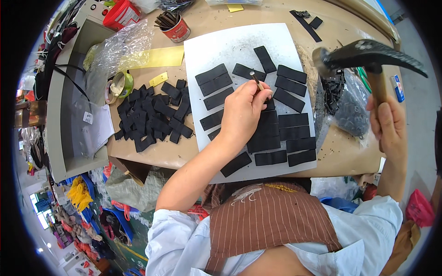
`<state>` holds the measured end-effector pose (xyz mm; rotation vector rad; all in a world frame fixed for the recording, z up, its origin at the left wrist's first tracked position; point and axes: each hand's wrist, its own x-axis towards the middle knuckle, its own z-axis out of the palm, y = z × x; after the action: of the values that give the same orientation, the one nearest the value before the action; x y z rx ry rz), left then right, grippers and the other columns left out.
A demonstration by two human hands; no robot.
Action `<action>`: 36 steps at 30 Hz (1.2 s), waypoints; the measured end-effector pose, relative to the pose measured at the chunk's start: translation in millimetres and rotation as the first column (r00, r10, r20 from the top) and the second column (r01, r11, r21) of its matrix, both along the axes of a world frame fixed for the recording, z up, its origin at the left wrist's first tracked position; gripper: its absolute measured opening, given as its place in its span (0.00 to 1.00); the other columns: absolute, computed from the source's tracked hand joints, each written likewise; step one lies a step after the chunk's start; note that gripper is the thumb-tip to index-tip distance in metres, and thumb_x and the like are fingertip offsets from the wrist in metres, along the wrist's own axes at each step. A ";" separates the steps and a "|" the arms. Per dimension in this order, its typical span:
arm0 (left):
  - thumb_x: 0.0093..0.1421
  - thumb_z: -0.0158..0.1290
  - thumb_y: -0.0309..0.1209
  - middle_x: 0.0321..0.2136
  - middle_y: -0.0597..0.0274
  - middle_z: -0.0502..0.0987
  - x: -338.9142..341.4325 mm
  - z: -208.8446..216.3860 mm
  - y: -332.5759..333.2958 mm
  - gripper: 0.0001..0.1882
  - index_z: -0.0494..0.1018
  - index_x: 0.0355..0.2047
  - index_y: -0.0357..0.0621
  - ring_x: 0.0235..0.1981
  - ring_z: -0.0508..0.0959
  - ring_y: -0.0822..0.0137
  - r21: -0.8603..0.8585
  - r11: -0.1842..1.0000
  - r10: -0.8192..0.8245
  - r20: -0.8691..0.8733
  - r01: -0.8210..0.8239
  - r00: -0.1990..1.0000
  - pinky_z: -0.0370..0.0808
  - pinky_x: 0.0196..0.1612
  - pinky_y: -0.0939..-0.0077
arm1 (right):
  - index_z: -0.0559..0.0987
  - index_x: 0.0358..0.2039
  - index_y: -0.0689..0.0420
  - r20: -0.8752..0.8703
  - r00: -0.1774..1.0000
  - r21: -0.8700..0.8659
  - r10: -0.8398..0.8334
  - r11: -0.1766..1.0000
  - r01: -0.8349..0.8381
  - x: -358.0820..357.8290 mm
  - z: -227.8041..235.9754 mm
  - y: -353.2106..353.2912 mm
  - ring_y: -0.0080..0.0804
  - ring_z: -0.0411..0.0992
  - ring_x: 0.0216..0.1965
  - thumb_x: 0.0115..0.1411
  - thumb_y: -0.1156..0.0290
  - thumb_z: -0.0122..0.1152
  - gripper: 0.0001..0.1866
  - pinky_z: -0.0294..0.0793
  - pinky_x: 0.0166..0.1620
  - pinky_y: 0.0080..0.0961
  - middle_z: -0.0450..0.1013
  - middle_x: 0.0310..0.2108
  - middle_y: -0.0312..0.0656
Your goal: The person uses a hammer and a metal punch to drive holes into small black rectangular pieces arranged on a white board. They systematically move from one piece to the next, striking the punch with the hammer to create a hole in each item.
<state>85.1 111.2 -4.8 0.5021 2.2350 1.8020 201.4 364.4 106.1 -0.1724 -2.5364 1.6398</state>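
Note:
My left hand (241, 109) is closed around a thin metal punch (253, 74), whose flat top sticks up above the fingers. The punch stands over black rectangular strips (264, 133) laid on a white board (202, 53); my hand hides its lower end. Raised at the right, my right hand (390, 122) grips the wooden handle of a claw hammer (357, 56), its dark head above and to the right of the board. More black strips lie in rows across the board, several with small holes near their ends. One strip (264, 59) lies at an angle beyond the punch.
Left of the board is a loose pile of black strips (154, 112), with tape rolls (120, 85) behind it. A red tin (177, 31) of rods stands at the back. Plastic bags of small metal parts (352, 112) lie at the right, beneath the hammer.

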 end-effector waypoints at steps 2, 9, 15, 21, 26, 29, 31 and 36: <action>0.62 0.49 0.24 0.32 0.63 0.76 -1.1 2.5 -0.5 0.05 0.71 0.33 0.34 0.33 0.78 0.74 -0.026 0.999 -0.020 0.040 0.022 0.999 0.78 0.34 0.81 | 0.71 0.37 0.62 -0.104 0.995 0.060 0.012 0.998 -0.006 -2.5 13.2 11.0 0.10 0.50 0.14 0.68 0.56 0.41 0.19 0.47 0.18 0.10 0.56 0.14 0.25; 0.61 0.51 0.25 0.32 0.62 0.77 0.1 2.7 1.1 0.05 0.72 0.32 0.34 0.32 0.78 0.75 -0.078 0.997 -0.027 -0.057 0.022 0.998 0.79 0.33 0.80 | 0.70 0.38 0.58 -0.456 0.888 -0.158 0.063 0.976 -0.150 -28.5 76.7 14.3 0.24 0.57 0.08 0.59 0.34 0.38 0.34 0.57 0.10 0.18 0.60 0.10 0.38; 0.58 0.54 0.26 0.28 0.57 0.77 -0.6 -6.4 2.9 0.05 0.72 0.30 0.35 0.27 0.78 0.67 -0.154 0.988 -0.048 -0.370 -0.010 0.928 0.77 0.29 0.75 | 0.71 0.39 0.60 -0.419 0.896 0.169 0.146 0.982 -0.081 -26.4 47.8 -18.4 0.15 0.55 0.14 0.64 0.50 0.42 0.23 0.51 0.16 0.14 0.61 0.15 0.30; 0.59 0.53 0.25 0.24 0.54 0.74 2.6 -3.2 1.0 0.05 0.70 0.30 0.35 0.27 0.78 0.60 -0.320 0.938 -0.027 -0.443 -0.130 0.896 0.75 0.29 0.72 | 0.72 0.39 0.63 0.053 0.976 0.287 0.209 0.933 -0.215 -26.6 22.5 -28.4 0.12 0.58 0.17 0.66 0.60 0.46 0.16 0.55 0.20 0.15 0.63 0.18 0.26; 0.62 0.50 0.25 0.28 0.60 0.77 -4.3 -7.4 -4.4 0.07 0.69 0.30 0.32 0.29 0.77 0.75 -0.112 0.992 -0.068 -0.119 0.055 0.991 0.77 0.33 0.81 | 0.69 0.37 0.61 0.040 0.995 0.113 0.088 0.989 -0.092 -12.3 20.5 -10.6 0.08 0.49 0.12 0.67 0.49 0.39 0.24 0.46 0.17 0.09 0.54 0.12 0.24; 0.57 0.55 0.26 0.26 0.52 0.75 -3.3 -11.1 -3.3 0.11 0.65 0.25 0.33 0.23 0.74 0.55 -0.057 0.998 -0.046 -0.200 0.035 0.979 0.71 0.27 0.69 | 0.71 0.37 0.61 -0.086 0.996 0.121 0.037 0.992 -0.027 -7.5 29.9 -1.3 0.09 0.50 0.14 0.67 0.54 0.41 0.21 0.46 0.17 0.10 0.56 0.13 0.24; 0.56 0.55 0.26 0.26 0.52 0.76 -1.4 -6.9 -2.4 0.10 0.66 0.25 0.34 0.23 0.74 0.54 -0.076 0.996 -0.051 -0.223 0.035 0.973 0.72 0.27 0.68 | 0.72 0.37 0.58 -0.268 0.960 -0.102 -0.087 0.993 0.062 -9.6 54.6 7.2 0.13 0.52 0.12 0.65 0.50 0.39 0.23 0.49 0.15 0.13 0.58 0.12 0.28; 0.57 0.56 0.28 0.29 0.53 0.77 4.5 -1.0 0.3 0.08 0.70 0.31 0.36 0.26 0.77 0.58 -0.228 0.973 -0.153 -0.495 0.042 0.856 0.75 0.30 0.73 | 0.73 0.34 0.56 -0.364 0.915 0.289 0.176 0.955 -0.069 -4.2 46.4 14.1 0.20 0.56 0.12 0.63 0.53 0.43 0.18 0.55 0.15 0.19 0.59 0.12 0.30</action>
<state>89.6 111.5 -5.8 1.1400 2.6342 1.4777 197.1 378.5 152.6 0.3148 -2.4583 1.1925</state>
